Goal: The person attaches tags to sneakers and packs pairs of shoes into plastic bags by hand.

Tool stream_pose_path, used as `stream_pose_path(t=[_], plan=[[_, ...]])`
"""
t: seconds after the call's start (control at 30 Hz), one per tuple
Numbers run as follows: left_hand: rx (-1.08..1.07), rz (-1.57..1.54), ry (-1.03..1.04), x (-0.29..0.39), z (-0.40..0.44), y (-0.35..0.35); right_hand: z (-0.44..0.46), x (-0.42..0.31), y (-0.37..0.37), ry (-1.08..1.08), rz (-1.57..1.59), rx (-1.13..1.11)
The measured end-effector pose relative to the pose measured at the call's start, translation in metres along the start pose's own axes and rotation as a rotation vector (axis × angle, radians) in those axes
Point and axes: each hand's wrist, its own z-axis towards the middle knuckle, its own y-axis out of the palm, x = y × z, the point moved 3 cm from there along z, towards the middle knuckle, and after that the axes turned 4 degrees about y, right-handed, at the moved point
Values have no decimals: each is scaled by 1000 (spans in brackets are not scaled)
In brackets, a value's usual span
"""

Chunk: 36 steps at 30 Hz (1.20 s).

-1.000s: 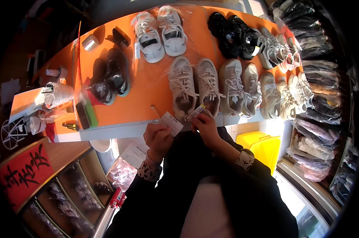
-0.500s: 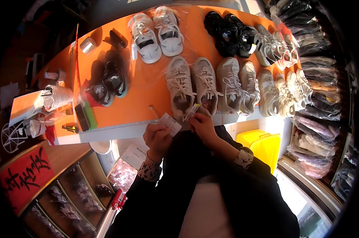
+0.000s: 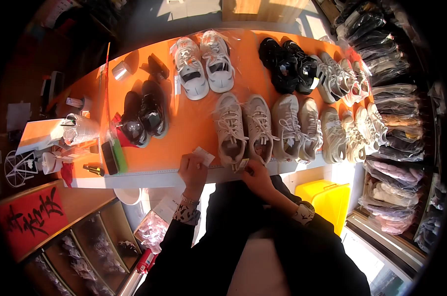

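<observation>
My left hand is at the table's front edge, closed on a white paper slip that lies low over the orange top. Just right of it, my right hand pinches a small tag with a yellow patch, at the heel of a pale sneaker. Its mate stands close beside it, laces showing, heel toward me. What joins the tag to the shoe is too small to make out.
More pale sneakers line the front edge to the right. White sneakers, black sneakers and dark shiny shoes stand farther back. At left are a green-edged brush and a cutter. A yellow bin is below.
The view has tilted up, so the table sits lower in the picture. My left hand has drawn the slip leftward, away from the tag. My right hand still pinches the tag.
</observation>
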Motion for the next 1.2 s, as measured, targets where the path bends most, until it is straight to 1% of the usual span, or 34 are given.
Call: stream_pose_path(t=[0.1, 0.13, 0.17, 0.23, 0.27, 0.3, 0.37, 0.4, 0.43, 0.47, 0.5, 0.53, 0.57, 0.6, 0.63, 0.7, 0.73, 0.77, 0.8, 0.83, 0.9, 0.93, 0.97, 1.03, 1.1, 1.13, 1.17, 1.2], plan=[[-42, 71, -126, -21, 6, 14, -10, -19, -17, 7, 45, 20], [-94, 51, -218, -28, 6, 18, -11, -25, -23, 15, 73, 41], [-67, 101, -158, -38, 4, 24, -12, -29, -29, 21, 105, 59], [-77, 131, -223, -55, 1, 31, -11, -21, -42, -15, 122, 71], [-117, 152, -259, -72, -6, 35, -10, -22, -50, -46, 193, 113], [-157, 182, -296, -83, -13, 40, -12, -35, -65, -87, 149, 138], [-155, 272, -227, -77, -7, 46, -4, -32, -94, -90, 172, 177], [-231, 286, -252, -66, -1, 45, 2, -27, -110, -66, 221, 214], [-224, 276, -234, -60, 2, 43, 6, -29, -129, -45, 273, 248], [-248, 215, -269, -58, 3, 41, 8, -35, -155, -153, 174, 338], [-272, 154, -304, -57, 1, 41, 9, -44, -181, -65, 183, 354], [-268, 150, -290, -58, -1, 39, 16, -41, -208, -153, 142, 417], [-327, 184, -314, -64, -5, 39, 25, -36, -236, -241, 99, 478], [-383, 221, -338, -71, -9, 40, 33, -35, -264, -199, 75, 502], [-377, 218, -327, -80, -16, 41, 40, -34, -294, -155, 50, 524], [-317, 93, -217, -98, -24, 44, 70, -3, -352, -216, 58, 611], [-314, 95, -204, -98, -25, 48, 78, 1, -382, -234, 75, 640], [-320, 143, -337, -101, -25, 52, 85, 0, -408, -184, 136, 656], [-321, 194, -469, -103, -21, 58, 97, 3, -435, -191, 140, 686], [-312, 201, -459, -90, -14, 61, 110, 12, -464, -193, 140, 715], [-214, 59, -814, -68, -2, 59, 148, 46, -520, -237, 231, 772], [-199, 92, -797, -54, 5, 64, 157, 53, -549, -236, 217, 818], [-207, 151, -735, -43, 8, 64, 171, 57, -576, -229, 34, 902], [-248, 287, -564, -17, 10, 66, 194, 71, -622, -195, -101, 1049], [-282, 379, -448, 3, 8, 66, 224, 92, -665, -136, -189, 1107], [-302, 418, -405, 13, 7, 65, 243, 110, -686, -175, -252, 1149], [-326, 452, -372, 21, 6, 61, 267, 139, -707, -149, -299, 1160], [-342, 482, -346, 29, 6, 61, 274, 139, -716, -67, -309, 1141]])
